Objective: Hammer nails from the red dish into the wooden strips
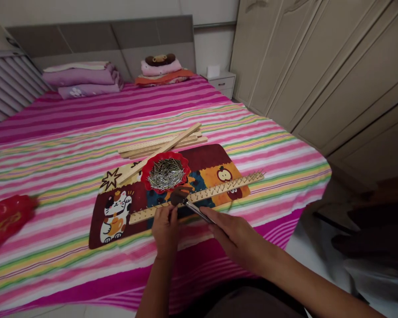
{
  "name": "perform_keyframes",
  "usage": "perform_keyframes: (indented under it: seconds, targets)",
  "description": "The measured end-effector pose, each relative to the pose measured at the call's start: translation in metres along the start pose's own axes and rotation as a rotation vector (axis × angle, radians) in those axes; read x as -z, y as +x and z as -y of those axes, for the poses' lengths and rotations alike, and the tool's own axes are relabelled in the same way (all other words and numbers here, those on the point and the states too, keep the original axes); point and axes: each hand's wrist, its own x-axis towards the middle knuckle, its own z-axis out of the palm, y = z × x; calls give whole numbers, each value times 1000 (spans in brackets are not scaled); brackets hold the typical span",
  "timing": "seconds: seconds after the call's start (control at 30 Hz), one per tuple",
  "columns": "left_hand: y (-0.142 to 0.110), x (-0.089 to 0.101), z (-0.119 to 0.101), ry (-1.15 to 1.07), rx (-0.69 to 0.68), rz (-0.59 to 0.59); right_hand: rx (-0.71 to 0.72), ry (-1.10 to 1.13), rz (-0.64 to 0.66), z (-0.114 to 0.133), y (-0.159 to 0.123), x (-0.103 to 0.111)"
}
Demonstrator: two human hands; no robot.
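Tall wardrobe doors [285, 57] stand beyond a broad bed [69, 238], its striped cover likely too soft to give firm backing. On it lies a patterned mat [215, 155], and across that a long wooden strip [215, 190], studded with nails [252, 177]. The strip should be light and stiff, best held by its bare long edges. Spare strips [172, 144] lie behind, near a red bowl [145, 171]. The right hand [239, 240] closes around the handle of a hammer-like tool [196, 209], its dark, blurred head by the strip. The left hand [165, 227] bunches its fingers narrowly at the near edge; whether they pinch anything, I cannot tell. The bowl's loose nails [167, 174] look slippery and sharp.
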Motion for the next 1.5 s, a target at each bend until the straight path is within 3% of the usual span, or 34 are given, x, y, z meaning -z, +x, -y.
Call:
perform_keyframes:
  seconds: [0.2, 0.43, 0.63, 0.8, 1.03, 1.13, 1.23, 1.37, 1.5]
  targets:
    - [0, 1, -1, -16, 26, 16, -75, -135, 107, -2, 5, -2]
    - [2, 1, -1, -67, 86, 31, -141, 153, 80, 2, -35, 13]
    - [6, 21, -9, -26, 7, 14, -266, 253, 113, -46, -74, -14]
    - [42, 36, -28, 109, -133, -46, -334, 290, 77, -82, -89, -36]
    - [113, 2, -33, 465, -235, 260, -466, 362, 64, -86, -85, -39]
    - [123, -11, -31, 579, -233, 358, -469, 377, 44, -87, -85, -40]
    - [124, -12, -32, 608, -242, 388, -518, 388, 49, -87, -85, -41]
    - [122, 4, -40, 479, -92, 341, -537, 431, 59, -87, -84, -41]
    - [113, 32, -48, 111, 116, 286, -526, 461, 39, -84, -83, -40]
